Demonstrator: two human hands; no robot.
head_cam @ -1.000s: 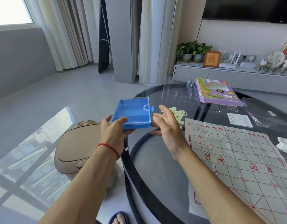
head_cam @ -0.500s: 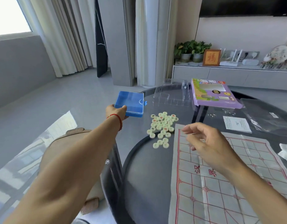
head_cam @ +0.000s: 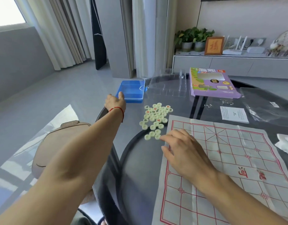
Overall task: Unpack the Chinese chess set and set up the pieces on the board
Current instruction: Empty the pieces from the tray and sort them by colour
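1. I see the left hand (head_cam: 115, 101) stretched out to the blue plastic box (head_cam: 131, 91) at the far left edge of the round dark glass counter (head_cam: 140, 168). Thumb lies against the box's near corner, the other fingers are hidden behind the hand; can't tell if it grips or only touches. A red string sits round that wrist.
2. Box sits flat on the counter, open side up.
3. Right hand (head_cam: 183, 149) rests palm down on the near left corner of the grey cloth chess board with red grid lines (head_cam: 229, 159). Fingers loosely spread, holding nothing; fingertips (head_cam: 162, 138) are just beside the nearest pieces.
4. Pale green round chess pieces (head_cam: 155, 117) lie in a loose heap on the counter, between the box and the board's far left corner. Some show red or black characters, others are blank side up. None on the board.
5. Board is spread flat on the right half of the counter, creases visible.
6. Far side: clear plastic tray insert (head_cam: 167, 85) beside the box, then the purple cardboard package (head_cam: 213, 83).
7. Right of the pieces: white paper slip (head_cam: 234, 114), dark plastic bag (head_cam: 266, 103).
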